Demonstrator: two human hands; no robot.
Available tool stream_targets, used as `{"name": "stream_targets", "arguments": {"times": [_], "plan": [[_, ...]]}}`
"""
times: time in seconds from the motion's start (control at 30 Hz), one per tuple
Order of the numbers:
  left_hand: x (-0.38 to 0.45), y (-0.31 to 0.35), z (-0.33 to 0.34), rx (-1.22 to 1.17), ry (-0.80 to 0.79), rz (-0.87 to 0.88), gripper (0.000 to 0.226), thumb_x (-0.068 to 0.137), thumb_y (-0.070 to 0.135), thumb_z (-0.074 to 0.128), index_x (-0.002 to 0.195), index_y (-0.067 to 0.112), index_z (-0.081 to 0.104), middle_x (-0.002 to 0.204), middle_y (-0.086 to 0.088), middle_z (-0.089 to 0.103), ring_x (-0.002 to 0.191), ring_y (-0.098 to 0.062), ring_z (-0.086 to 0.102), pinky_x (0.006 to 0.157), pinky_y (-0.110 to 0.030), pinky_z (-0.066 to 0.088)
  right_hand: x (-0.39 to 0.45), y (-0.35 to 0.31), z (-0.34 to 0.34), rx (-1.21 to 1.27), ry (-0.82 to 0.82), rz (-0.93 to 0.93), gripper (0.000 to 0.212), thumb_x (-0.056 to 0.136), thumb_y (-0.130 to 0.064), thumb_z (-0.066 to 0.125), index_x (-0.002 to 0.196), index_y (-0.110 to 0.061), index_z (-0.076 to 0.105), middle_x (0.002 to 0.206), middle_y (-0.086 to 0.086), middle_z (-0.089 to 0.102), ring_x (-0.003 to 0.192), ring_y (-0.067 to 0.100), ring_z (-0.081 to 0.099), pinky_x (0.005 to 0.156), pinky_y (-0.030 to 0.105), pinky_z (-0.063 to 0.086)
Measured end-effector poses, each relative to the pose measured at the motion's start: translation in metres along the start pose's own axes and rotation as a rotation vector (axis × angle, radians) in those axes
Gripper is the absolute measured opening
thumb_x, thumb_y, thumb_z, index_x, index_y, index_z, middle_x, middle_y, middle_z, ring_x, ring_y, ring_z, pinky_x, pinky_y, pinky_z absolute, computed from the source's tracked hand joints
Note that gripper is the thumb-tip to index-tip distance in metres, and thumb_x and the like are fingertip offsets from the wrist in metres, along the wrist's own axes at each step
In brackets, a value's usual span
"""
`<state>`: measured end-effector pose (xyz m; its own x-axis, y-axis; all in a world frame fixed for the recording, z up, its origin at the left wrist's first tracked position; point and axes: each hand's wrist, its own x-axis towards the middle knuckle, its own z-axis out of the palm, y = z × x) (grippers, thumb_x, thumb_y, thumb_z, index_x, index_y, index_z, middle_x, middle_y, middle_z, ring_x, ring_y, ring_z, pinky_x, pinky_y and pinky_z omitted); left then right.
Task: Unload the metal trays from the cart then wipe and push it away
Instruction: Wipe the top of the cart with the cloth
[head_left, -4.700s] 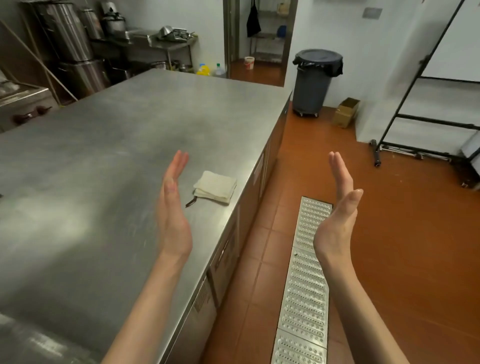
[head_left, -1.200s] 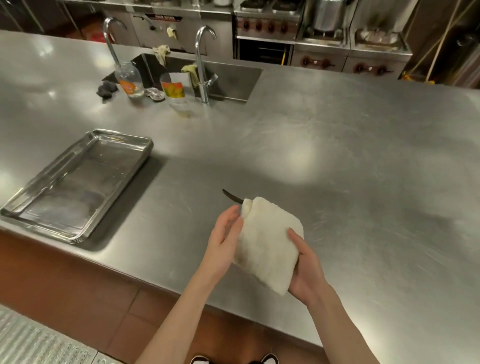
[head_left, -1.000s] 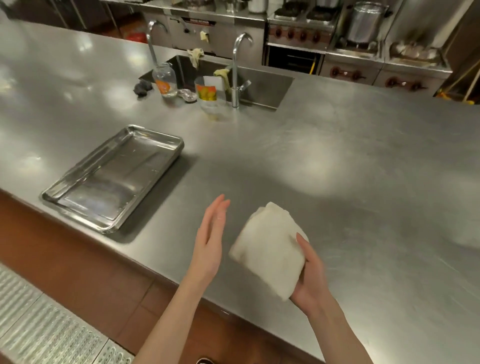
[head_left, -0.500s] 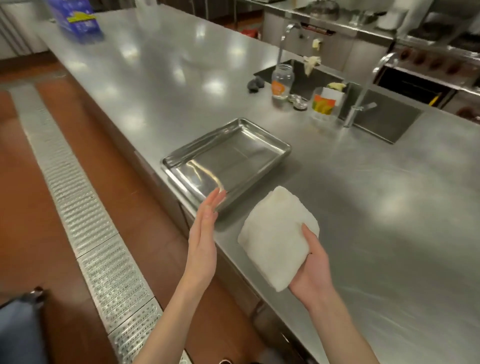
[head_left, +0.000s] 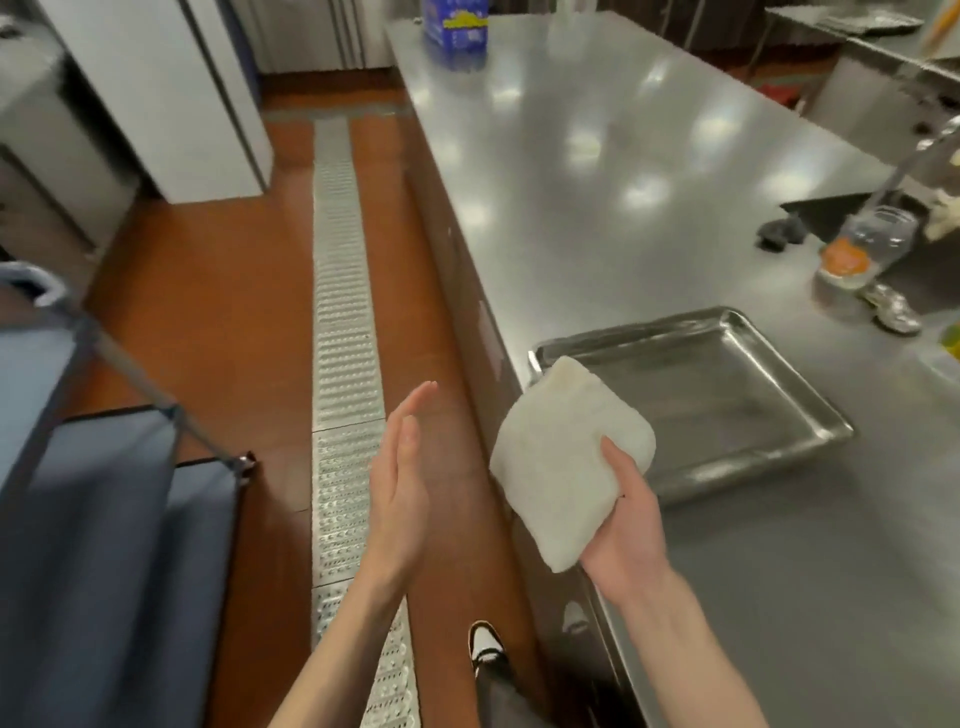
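commercial kitchen: steel counter (head_left: 649, 156), floor drain (head_left: 345, 312)

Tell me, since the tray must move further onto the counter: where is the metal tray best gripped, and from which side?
Probably the raised rolled rim of the metal tray, at its two short ends, coming from above; its corner sits near the counter edge.

Both bare forearms are stretched forward from the lower edge of the view. The left hand (head_left: 399, 486) is held edge-on, with the fingers straight and close together, pointed up and away, and nothing is gripped in it. The right hand (head_left: 626, 530) is turned palm up, and a folded white cloth (head_left: 563, 462) is clasped between its thumb and its fingers.
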<state>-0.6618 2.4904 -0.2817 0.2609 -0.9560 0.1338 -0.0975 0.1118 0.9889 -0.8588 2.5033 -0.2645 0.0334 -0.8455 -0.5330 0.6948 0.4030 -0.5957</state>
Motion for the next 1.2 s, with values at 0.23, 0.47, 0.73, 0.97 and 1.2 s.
{"name": "stream_targets", "arguments": {"times": [0.23,0.47,0.73,0.97,1.2], "plan": [[0.062,-0.035,-0.055,0.06,0.215,-0.104,0.046,0.108,0.043,0.039,0.144,0.023,0.06,0.141,0.011,0.066,0.136,-0.008,0.059,0.12,-0.046,0.044,0.081,0.024,0.086,-0.23,-0.176,0.291,0.032,0.102,-0.025,0.056,0.126,-0.008,0.069,0.121,0.018,0.076,0.103,0.032,0.077,0.098,0.05,0.055],[0.095,-0.058,-0.096,-0.034,0.275,-0.422,0.043,0.109,0.054,0.045,0.116,0.024,0.075,0.114,0.005,0.079,0.115,-0.021,0.073,0.102,-0.048,0.057,0.143,0.06,0.158,-0.503,-0.434,0.542,0.047,0.093,-0.028,0.061,0.132,-0.004,0.068,0.129,0.021,0.072,0.12,0.038,0.07,0.106,0.053,0.051],[0.106,-0.059,-0.167,0.0,0.611,-0.41,0.023,0.106,0.04,0.06,0.105,0.02,0.072,0.1,0.007,0.079,0.092,-0.006,0.073,0.078,-0.023,0.055,0.183,0.117,0.239,-0.695,-0.627,0.64,0.05,0.087,-0.029,0.066,0.133,-0.007,0.068,0.127,0.019,0.074,0.117,0.036,0.071,0.1,0.051,0.055],[0.123,-0.063,-0.243,0.031,0.832,-0.322,0.013,0.105,0.027,0.065,0.116,0.024,0.07,0.107,0.01,0.077,0.098,-0.001,0.071,0.08,-0.014,0.053,0.205,0.185,0.32,-0.818,-0.731,0.693,0.042,0.099,-0.032,0.058,0.133,-0.01,0.068,0.124,0.016,0.075,0.113,0.034,0.074,0.094,0.049,0.058],[0.147,-0.07,-0.337,0.004,0.977,-0.307,0.018,0.103,0.029,0.067,0.121,0.029,0.069,0.113,0.01,0.077,0.105,-0.007,0.073,0.087,-0.025,0.058,0.219,0.26,0.403,-0.89,-0.792,0.767,0.05,0.096,-0.037,0.061,0.137,-0.009,0.066,0.128,0.021,0.072,0.119,0.041,0.07,0.109,0.064,0.047]]}}
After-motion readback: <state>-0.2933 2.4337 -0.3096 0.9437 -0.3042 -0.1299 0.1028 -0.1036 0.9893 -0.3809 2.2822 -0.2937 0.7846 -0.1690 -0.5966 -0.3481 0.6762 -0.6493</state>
